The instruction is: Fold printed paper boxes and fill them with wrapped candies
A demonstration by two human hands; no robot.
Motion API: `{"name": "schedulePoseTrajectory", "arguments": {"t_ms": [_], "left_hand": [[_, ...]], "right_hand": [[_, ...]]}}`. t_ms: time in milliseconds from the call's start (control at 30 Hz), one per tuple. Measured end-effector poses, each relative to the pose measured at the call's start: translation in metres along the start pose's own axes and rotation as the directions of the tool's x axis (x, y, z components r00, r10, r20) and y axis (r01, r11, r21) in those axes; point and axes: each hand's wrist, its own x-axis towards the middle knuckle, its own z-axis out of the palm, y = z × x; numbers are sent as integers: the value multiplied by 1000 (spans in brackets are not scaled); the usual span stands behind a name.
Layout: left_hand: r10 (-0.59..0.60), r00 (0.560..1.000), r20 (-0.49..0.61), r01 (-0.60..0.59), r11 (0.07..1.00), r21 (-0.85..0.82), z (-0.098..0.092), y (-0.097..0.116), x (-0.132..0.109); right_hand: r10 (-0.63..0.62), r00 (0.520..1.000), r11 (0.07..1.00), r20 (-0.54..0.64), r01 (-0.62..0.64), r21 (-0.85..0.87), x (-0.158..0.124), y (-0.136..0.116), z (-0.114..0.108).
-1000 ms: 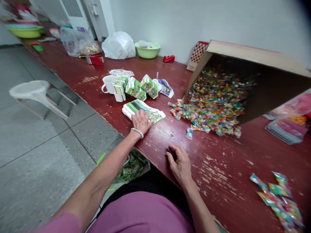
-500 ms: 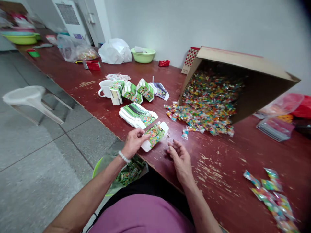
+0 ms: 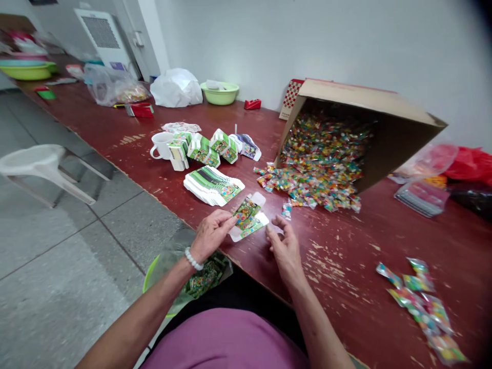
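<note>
Near the edge of the table (image 3: pixel 346 307), between left hand (image 3: pixel 210 233) and right hand (image 3: pixel 285 246): a carton (image 3: pixel 246 214), pinched on its left by the former. The latter is released, fingers loosely curled, just beside the carton; contact unclear.

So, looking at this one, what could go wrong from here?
The left-hand grip seems to hold the printed carton by one side, so it might twist or slip. The right-hand grip is near a loose candy packet and could nudge it. The fanned carton stack might slide if bumped.
</note>
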Motion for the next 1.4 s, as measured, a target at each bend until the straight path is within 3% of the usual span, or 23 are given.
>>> {"name": "schedulePoseTrajectory", "arguments": {"t_ms": [67, 100, 167, 233, 333, 400, 467, 600, 700, 900, 967, 1033, 1067, 1133, 1200, 1233, 1300, 1400], "left_hand": [[-34, 982, 187, 51, 995, -89, -3, 11, -8], [-62, 950, 305, 120, 977, -175, -3, 15, -12], [-94, 835, 543, 338, 866, -369, -1, 22, -20], [-26, 694, 719, 537, 684, -494, 6, 24, -25], [160, 543, 824, 668, 513, -540, 18, 25, -30], [242, 498, 833, 698, 458, -550, 26, 25, -33], [263, 498, 826, 701, 439, -562, 30, 25, -35], [212, 591, 778, 609, 515, -603, 29, 30, -38], [214, 630, 746, 533, 579, -617, 26, 35, -38], [191, 632, 751, 483, 661, -575, 21, 44, -36], [193, 630, 752, 471, 675, -568, 20, 47, -36], [196, 641, 742, 452, 686, -571, 20, 48, -36], [191, 650, 736, 444, 690, -572, 20, 48, -36], [167, 678, 716, 426, 704, -568, 21, 46, -37], [140, 699, 701, 403, 733, -548, 21, 43, -38], [128, 701, 701, 393, 751, -531, 21, 43, -38], [103, 678, 728, 390, 789, -475, 21, 42, -37], [71, 628, 775, 401, 824, -400, 19, 44, -35]], "right_hand": [[26, 999, 996, 41, -29, 85, -3, -15, 3], [33, 997, 989, 69, -43, 143, -6, -22, 4], [37, 987, 969, 157, -75, 237, -12, -35, 7], [67, 955, 942, 289, -156, 296, -21, -42, 8], [106, 867, 885, 486, -305, 351, -34, -45, 6], [119, 821, 859, 559, -367, 357, -40, -45, 4], [127, 799, 849, 587, -393, 351, -42, -45, 2], [121, 820, 888, 560, -341, 308, -44, -47, 0], [105, 821, 909, 562, -308, 280, -46, -49, 0], [25, 842, 950, 538, -188, 250, -50, -53, -4], [-45, 878, 982, 476, -50, 184, -52, -54, -6], [-209, 929, 977, 306, 210, 31, -54, -55, -9], [-325, 921, 932, 216, 350, -90, -55, -56, -10], [-526, 836, 766, 159, 547, -337, -57, -59, -13], [-594, 761, 614, 259, 638, -465, -57, -62, -15], [-583, 747, 578, 320, 658, -483, -57, -64, -16], [-531, 744, 573, 406, 668, -474, -56, -69, -18], [-438, 756, 637, 487, 643, -426, -54, -76, -23]]}}
